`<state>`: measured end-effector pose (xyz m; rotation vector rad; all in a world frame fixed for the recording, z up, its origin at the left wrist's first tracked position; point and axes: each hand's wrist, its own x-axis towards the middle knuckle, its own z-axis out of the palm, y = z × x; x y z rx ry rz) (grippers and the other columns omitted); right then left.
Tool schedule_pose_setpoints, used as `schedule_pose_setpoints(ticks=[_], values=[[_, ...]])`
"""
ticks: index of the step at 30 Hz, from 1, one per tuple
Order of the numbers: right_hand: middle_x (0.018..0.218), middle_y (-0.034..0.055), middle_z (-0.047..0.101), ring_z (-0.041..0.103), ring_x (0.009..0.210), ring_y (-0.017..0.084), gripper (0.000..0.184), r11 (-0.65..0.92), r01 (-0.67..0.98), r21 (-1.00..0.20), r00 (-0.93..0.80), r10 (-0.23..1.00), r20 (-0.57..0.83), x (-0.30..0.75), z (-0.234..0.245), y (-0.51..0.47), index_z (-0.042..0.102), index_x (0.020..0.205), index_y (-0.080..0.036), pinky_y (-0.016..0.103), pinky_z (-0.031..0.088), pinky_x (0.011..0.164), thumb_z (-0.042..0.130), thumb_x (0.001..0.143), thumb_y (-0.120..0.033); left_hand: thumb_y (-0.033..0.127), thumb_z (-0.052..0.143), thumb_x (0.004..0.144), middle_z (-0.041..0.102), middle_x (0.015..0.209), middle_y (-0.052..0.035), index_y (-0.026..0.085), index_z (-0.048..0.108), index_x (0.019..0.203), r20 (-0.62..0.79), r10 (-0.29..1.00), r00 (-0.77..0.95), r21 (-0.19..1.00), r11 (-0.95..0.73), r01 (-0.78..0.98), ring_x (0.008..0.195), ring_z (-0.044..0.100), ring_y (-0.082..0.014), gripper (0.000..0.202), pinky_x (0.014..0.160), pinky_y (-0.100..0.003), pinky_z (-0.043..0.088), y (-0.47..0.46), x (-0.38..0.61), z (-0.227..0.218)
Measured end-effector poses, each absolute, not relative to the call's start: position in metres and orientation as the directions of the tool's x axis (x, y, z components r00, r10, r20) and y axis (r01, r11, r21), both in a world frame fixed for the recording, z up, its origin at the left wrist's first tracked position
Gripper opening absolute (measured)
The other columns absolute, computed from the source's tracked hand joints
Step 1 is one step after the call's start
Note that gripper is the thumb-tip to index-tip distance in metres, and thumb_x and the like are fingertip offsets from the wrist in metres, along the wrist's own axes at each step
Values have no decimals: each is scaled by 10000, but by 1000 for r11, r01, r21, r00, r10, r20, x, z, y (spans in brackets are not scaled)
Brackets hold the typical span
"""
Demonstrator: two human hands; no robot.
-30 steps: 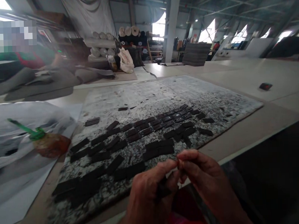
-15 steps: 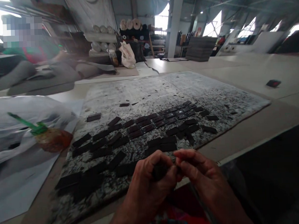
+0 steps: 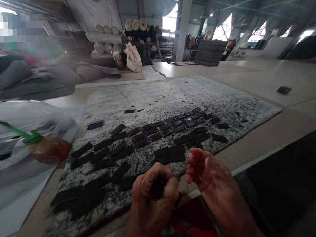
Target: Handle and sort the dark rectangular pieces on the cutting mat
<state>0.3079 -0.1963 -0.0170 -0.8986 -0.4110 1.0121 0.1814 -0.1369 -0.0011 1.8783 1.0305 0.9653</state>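
Observation:
My left hand (image 3: 152, 191) is curled into a fist around a small dark piece at the near edge of the table. My right hand (image 3: 209, 172) hovers just to its right, fingers bent and apart, with nothing visible in them. In front of both hands lie several flat dark rectangular strips (image 3: 138, 140) in rough rows on a speckled grey-white mat (image 3: 172, 97).
A glue pot with a green-handled brush (image 3: 42, 148) rests on clear plastic sheeting (image 3: 23, 119) at the left. Another person in green and red sits at the far left by grey fabric (image 3: 42, 84). A small dark object (image 3: 284, 90) lies at the right. Fabric rolls (image 3: 105, 39) stand behind.
My hands have come apart: the right hand let go of the pinch and moved right, while the left closed into a fist around the dark piece.

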Motion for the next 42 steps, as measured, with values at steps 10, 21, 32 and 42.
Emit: schedule_pose_setpoints(ticks=[10,21,32,42], values=[[878,38,679,630,767,148,245,273,-488,-829,582,810,-76,308,-17,-196,700,940,-247,235,527,629,642,787,-430,268,623,781,695,720,21,206,687,907,132,772,621,921,-328,212,530,569,-97,154,504,-176,407,-134,191,-15],[980,34,654,591,805,169,226,166,27,-986,718,683,135,321,-13,-210,685,943,-274,269,481,700,631,790,-432,422,505,856,520,518,19,169,628,618,-101,846,523,979,-11,206,479,460,-94,368,450,-181,352,-130,184,-14],[565,-31,528,470,517,113,327,-168,70,-983,283,949,-142,291,-19,-200,604,729,-197,205,370,469,689,663,-506,508,517,829,435,511,65,203,643,856,-174,910,376,985,160,68,445,396,-83,331,420,-175,354,-130,189,-6],[504,-56,484,441,453,78,343,-251,-209,-945,341,887,-311,300,-12,-197,583,660,-190,181,375,433,731,637,-499,413,572,826,604,681,18,201,660,788,-64,918,392,998,49,49,543,515,-93,233,475,-171,432,-134,180,-15]])
